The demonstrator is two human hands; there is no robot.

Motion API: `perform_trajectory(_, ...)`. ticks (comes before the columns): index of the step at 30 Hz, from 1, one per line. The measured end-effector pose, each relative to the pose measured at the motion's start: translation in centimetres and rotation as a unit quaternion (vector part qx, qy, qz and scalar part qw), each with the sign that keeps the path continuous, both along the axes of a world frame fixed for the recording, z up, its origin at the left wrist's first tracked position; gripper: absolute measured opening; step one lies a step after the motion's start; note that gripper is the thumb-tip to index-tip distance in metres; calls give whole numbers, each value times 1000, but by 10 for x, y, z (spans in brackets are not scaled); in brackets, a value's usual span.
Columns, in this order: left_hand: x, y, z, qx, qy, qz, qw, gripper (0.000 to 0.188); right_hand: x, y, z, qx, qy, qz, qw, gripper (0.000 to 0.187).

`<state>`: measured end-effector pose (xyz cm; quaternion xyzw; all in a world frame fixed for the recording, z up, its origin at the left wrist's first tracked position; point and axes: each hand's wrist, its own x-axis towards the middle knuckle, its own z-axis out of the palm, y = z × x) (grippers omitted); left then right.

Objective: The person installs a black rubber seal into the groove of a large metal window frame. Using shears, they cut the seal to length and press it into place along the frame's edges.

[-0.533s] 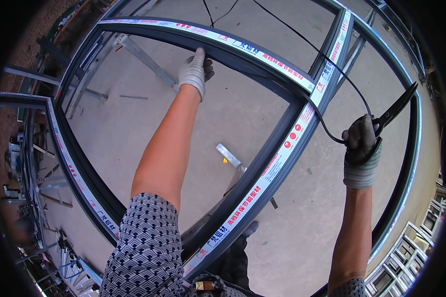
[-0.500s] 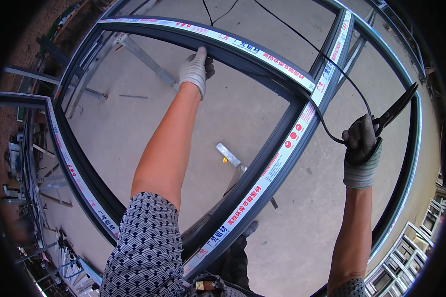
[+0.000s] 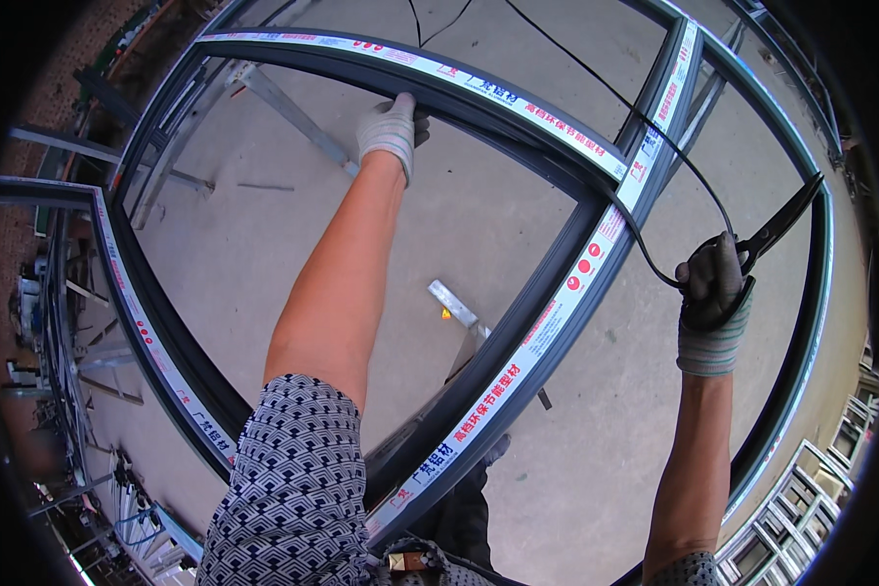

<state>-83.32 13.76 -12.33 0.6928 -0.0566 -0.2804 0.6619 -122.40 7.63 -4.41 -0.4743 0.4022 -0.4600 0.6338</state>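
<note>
A large dark metal window frame [image 3: 547, 327], with printed white protective film along its bars, spans the view. My left hand [image 3: 389, 135], in a pale striped glove with grey fingers, is at the inner side of the far bar. Its thumb presses up against that bar; its fingers curl below, partly hidden. My right hand [image 3: 715, 293], gloved alike, is closed around the handles of black scissors [image 3: 779, 227], whose blades point up and right. A thin black rubber strip [image 3: 689, 161] loops from this hand, and one end crosses the middle bar towards the far bar's inner edge.
Grey concrete floor [image 3: 596, 449] shows through the openings. Metal stand legs [image 3: 298, 117] are beneath the frame, with a short silver profile [image 3: 452, 301] lower down. Stacked white frames [image 3: 786, 518] lie at lower right; metal bars and clutter [image 3: 68, 322] line the left.
The view has shifted slightly, so the frame sits a little further right. Both hands keep nearly the same places and grips.
</note>
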Motion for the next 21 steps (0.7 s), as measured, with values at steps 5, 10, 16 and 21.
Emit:
perform_trajectory(5,5,7,-1,14,-14,-52,998,38,-3,1,0,-5,10,-1,1000,27)
perform_trajectory(10,5,-3,-3,38,-33,-49,998,38,-8,-3,-3,10,-1,1,1000,28)
perform_trajectory(16,0,12,6,33,20,-88,995,35,-9,-4,3,4,-9,4,1000,27)
perform_trajectory(21,6,12,-2,6,10,-110,994,35,-9,-2,4,10,-16,-5,1000,27)
